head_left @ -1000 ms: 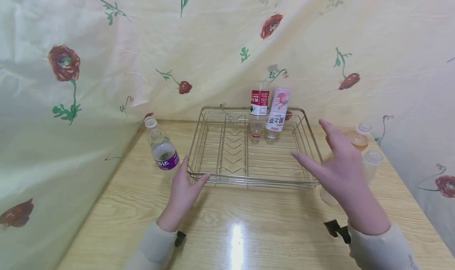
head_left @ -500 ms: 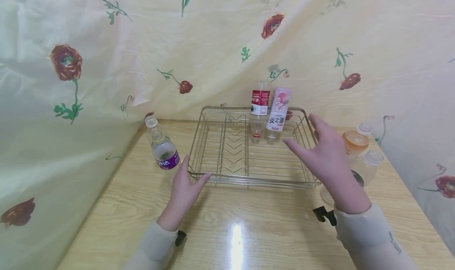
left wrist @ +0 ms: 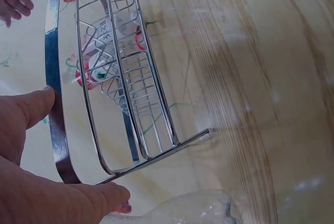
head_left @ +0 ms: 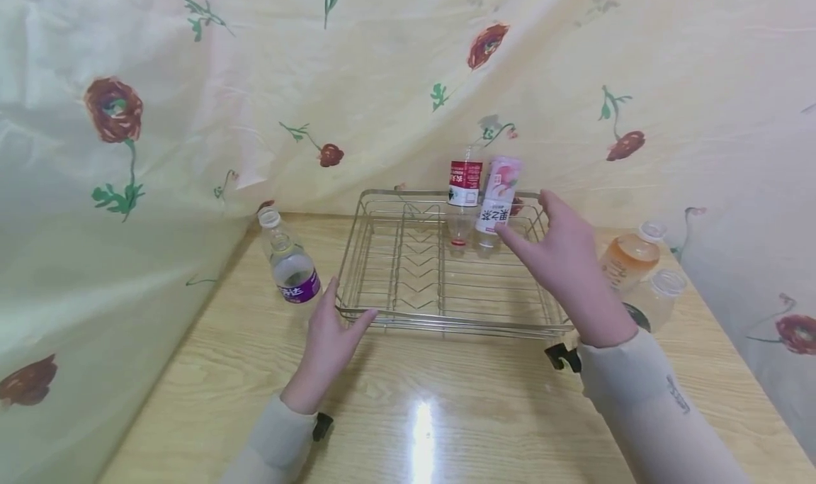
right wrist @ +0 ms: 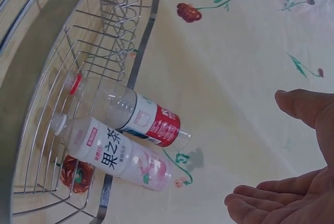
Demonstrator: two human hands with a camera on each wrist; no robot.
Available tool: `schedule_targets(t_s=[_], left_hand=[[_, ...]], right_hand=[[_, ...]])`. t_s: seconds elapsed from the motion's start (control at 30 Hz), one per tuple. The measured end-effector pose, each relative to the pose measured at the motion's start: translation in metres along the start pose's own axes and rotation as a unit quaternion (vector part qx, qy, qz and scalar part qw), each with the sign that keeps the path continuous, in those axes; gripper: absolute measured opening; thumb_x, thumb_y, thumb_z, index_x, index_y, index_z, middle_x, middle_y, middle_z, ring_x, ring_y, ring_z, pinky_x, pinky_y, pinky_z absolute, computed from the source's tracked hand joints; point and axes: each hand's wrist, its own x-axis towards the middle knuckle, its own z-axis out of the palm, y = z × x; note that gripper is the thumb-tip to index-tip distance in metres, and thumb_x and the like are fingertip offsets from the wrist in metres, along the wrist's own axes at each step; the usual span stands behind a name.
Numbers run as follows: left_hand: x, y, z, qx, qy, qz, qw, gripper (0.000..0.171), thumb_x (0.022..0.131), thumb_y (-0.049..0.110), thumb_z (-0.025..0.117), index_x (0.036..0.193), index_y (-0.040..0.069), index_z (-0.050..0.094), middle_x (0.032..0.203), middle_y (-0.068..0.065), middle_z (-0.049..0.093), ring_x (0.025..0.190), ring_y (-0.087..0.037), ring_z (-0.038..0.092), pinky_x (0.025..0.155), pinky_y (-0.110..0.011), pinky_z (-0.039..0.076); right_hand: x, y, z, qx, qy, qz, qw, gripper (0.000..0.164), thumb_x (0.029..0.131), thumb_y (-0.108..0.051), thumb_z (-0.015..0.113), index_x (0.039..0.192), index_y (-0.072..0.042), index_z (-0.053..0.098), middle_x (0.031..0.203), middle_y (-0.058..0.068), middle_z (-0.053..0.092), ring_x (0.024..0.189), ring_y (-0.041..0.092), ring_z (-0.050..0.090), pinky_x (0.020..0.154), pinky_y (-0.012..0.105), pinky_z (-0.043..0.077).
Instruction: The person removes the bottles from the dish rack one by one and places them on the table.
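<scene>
Left hand (head_left: 328, 342), one: finger and thumb spread, set either side of the near left corner of the wire rack (head_left: 446, 321), touching it.
Right hand (head_left: 567, 264), one: fingers (right wrist: 266, 203) extended, thumb held apart, gripping nothing; toward the rack's right side, near the pink bottle (head_left: 500, 190) but clear of it.
Wire rack, metal, one: on the desk (head_left: 382, 413), wood-grained.
Pink bottle, white cap, and red-labelled bottle (head_left: 465, 183), red cap: side by side inside the rack at the back, necks down, leaning, bases above the rim.
Purple-labelled bottle (head_left: 299, 282): left of the rack; white-capped bottle (head_left: 270, 220) behind.
Amber bottle (head_left: 634, 254) and clear bottle (head_left: 666, 293): right of the rack.
Floral cloth (head_left: 382, 80): behind, both sides.
</scene>
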Motion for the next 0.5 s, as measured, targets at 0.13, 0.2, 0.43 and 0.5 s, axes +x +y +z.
schedule_targets(t_s=[0.13,0.2,0.43,0.5], left_hand=[[-0.001,0.001,0.000,0.002,0.001,0.000,1.0000,0.101,0.091,0.040,0.078,0.159,-0.004,0.018,0.161,-0.026,0.024,0.146,-0.044,0.025,0.117,-0.054,0.024],[-0.001,0.002,0.000,0.006,0.001,0.001,1.0000,0.101,0.091,0.040,0.078,0.159,-0.004,0.018,0.161,-0.026,0.024,0.146,-0.043,0.026,0.118,-0.053,0.024],[-0.001,0.003,-0.001,0.007,-0.001,-0.003,1.0000,0.101,0.092,0.040,0.077,0.159,-0.004,0.017,0.162,-0.025,0.023,0.147,-0.042,0.024,0.118,-0.051,0.023],[-0.001,0.003,-0.001,0.007,0.000,-0.004,1.0000,0.101,0.091,0.041,0.077,0.159,-0.004,0.017,0.162,-0.026,0.023,0.146,-0.042,0.025,0.118,-0.052,0.024]], right_hand=[[0.009,0.001,0.002,-0.001,-0.009,0.007,1.000,0.105,0.089,-0.060,0.070,0.158,0.005,0.024,0.156,0.029,0.034,0.140,0.049,0.034,0.110,0.064,0.033],[0.013,0.002,0.003,-0.003,-0.011,0.010,1.000,0.105,0.089,-0.060,0.070,0.157,0.006,0.023,0.156,0.030,0.034,0.140,0.050,0.034,0.110,0.064,0.034],[0.026,0.004,0.009,-0.002,-0.018,0.017,1.000,0.103,0.090,-0.058,0.070,0.156,0.008,0.025,0.153,0.032,0.037,0.135,0.051,0.041,0.106,0.063,0.039],[0.031,0.005,0.011,0.004,-0.023,0.026,0.999,0.102,0.091,-0.057,0.070,0.156,0.008,0.024,0.153,0.032,0.036,0.135,0.050,0.041,0.105,0.063,0.040]])
